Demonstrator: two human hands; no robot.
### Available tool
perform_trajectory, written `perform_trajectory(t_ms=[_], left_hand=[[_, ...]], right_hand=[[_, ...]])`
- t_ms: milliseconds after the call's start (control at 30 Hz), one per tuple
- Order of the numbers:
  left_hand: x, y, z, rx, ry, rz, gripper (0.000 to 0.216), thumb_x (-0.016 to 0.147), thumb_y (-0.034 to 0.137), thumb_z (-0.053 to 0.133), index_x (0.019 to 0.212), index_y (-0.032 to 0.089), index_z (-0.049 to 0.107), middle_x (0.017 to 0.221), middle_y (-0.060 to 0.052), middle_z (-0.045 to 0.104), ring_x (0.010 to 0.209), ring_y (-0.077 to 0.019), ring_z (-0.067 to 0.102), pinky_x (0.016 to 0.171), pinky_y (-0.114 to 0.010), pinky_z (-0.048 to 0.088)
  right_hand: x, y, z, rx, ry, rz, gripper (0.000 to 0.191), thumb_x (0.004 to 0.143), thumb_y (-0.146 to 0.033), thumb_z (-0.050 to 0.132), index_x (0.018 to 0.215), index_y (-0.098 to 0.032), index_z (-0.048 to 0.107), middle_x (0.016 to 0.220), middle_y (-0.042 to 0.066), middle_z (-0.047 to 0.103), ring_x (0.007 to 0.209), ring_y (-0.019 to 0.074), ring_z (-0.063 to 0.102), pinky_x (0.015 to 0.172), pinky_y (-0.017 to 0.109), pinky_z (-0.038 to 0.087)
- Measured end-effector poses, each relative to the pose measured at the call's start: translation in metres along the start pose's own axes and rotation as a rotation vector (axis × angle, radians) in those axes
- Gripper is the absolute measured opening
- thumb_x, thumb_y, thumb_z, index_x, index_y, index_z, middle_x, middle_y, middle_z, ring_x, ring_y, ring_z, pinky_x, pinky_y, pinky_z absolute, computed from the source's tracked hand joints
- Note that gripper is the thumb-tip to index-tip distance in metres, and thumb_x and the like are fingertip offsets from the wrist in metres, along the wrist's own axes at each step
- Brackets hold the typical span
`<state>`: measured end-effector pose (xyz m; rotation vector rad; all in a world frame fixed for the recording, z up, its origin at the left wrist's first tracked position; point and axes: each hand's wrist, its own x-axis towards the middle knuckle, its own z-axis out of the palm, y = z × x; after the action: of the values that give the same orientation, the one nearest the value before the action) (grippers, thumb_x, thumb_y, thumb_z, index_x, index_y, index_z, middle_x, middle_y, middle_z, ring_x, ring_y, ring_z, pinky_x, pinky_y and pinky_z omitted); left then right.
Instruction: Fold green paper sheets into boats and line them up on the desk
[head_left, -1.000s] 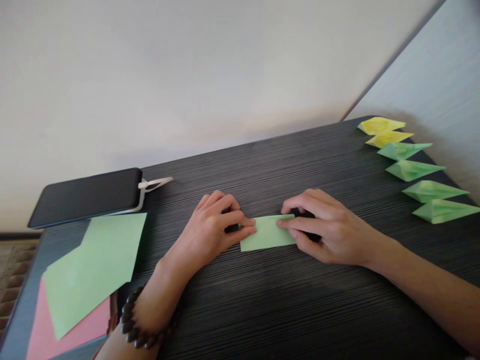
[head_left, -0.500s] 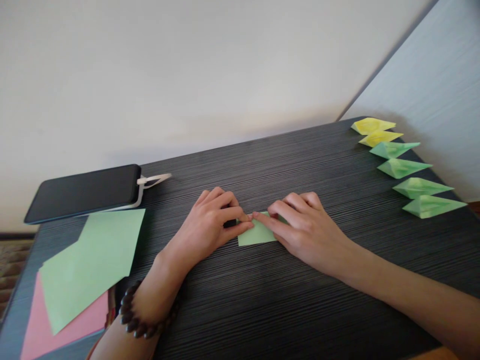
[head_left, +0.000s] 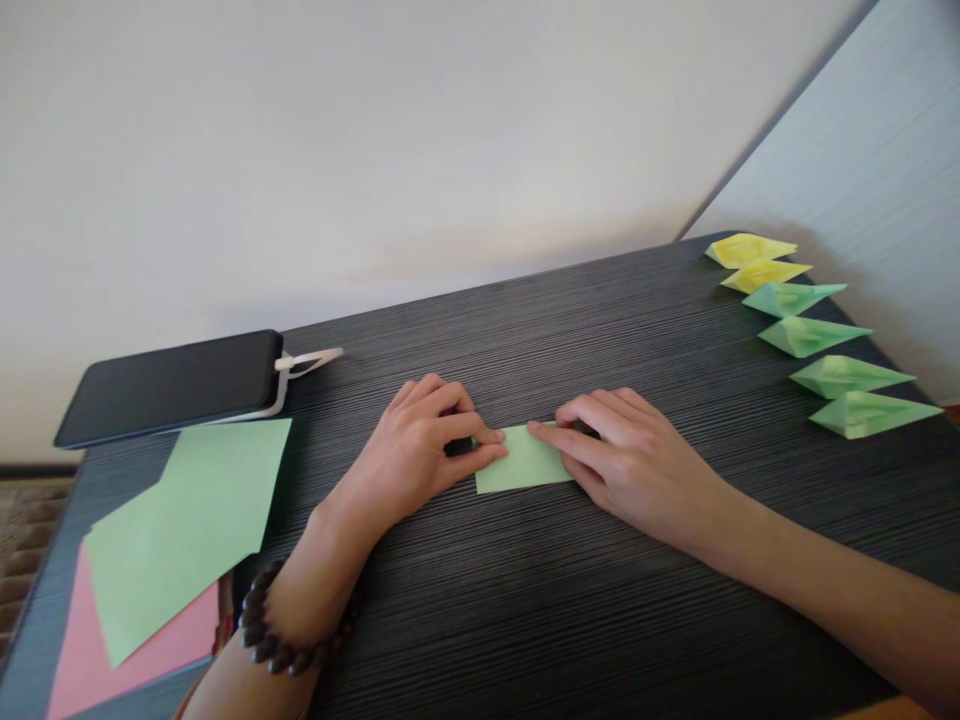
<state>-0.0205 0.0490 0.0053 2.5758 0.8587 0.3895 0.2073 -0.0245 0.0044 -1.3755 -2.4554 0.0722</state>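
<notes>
A small folded strip of green paper (head_left: 521, 466) lies flat on the dark wood-grain table (head_left: 525, 620) between my hands. My left hand (head_left: 424, 450), with a bead bracelet at the wrist, pinches the strip's left end with curled fingers. My right hand (head_left: 630, 460) presses its fingertips down along the strip's upper right edge and covers that end.
A black phone (head_left: 169, 388) with a white cable lies at the back left. Green sheets (head_left: 180, 525) on a pink sheet (head_left: 112, 670) sit at the front left. A row of several folded yellow and green paper shapes (head_left: 814, 335) lines the right side by the wall.
My right fingertips slid left along the strip's top edge up to my left hand, then drew back right, uncovering more of the paper. The left hand stayed put.
</notes>
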Motion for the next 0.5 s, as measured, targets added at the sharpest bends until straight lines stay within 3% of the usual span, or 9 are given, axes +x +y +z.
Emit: perform_trajectory(t_ms=[500], left_hand=[[0.000, 0.001, 0.001, -0.003, -0.002, -0.028, 0.019, 0.085, 0.040, 0.059, 0.082, 0.025, 0.071, 0.080, -0.001, 0.054, 0.081, -0.0159, 0.045, 0.074, -0.031, 0.033]], right_hand=[[-0.006, 0.012, -0.007, -0.022, 0.086, 0.085, 0.018, 0.083, -0.016, 0.055, 0.086, -0.018, 0.073, 0.077, 0.004, 0.065, 0.068, 0.0167, 0.054, 0.068, 0.031, 0.043]])
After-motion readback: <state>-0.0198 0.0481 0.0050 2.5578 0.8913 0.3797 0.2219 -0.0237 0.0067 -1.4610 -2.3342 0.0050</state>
